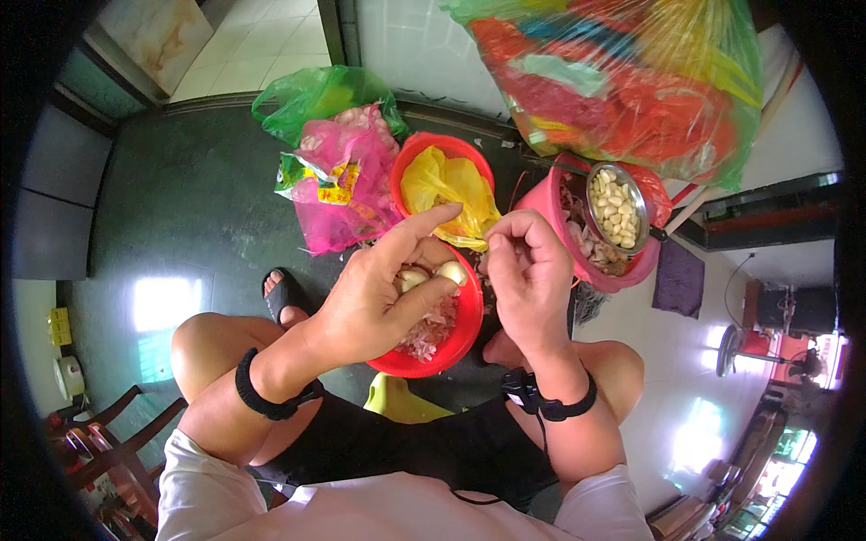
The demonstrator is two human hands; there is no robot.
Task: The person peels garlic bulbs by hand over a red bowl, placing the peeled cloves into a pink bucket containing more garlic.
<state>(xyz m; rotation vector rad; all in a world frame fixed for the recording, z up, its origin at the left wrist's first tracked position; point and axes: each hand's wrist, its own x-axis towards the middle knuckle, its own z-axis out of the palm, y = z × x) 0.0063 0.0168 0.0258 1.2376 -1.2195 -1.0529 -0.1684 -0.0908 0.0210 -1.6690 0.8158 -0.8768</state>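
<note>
My left hand (379,298) is closed around pale garlic cloves (449,274), one showing between thumb and fingertips, above a red bowl (465,334) of papery peels (424,335). My right hand (528,279) is beside it, fingers curled and pinched; what they hold, if anything, is too small to make out. Behind them, a red bucket (465,144) is lined with a yellow bag (428,180). To the right, a pink bucket (609,277) contains peels, with a metal bowl (642,212) of peeled cloves (613,203) resting at its top.
Pink mesh bags (329,216) and a green bag (311,99) lie on the dark floor (162,225) ahead-left. A large bulging plastic bag (622,90) is at back right. A dark mat (677,275) and standing fan (749,352) are rightward; wooden furniture (117,442) is lower left.
</note>
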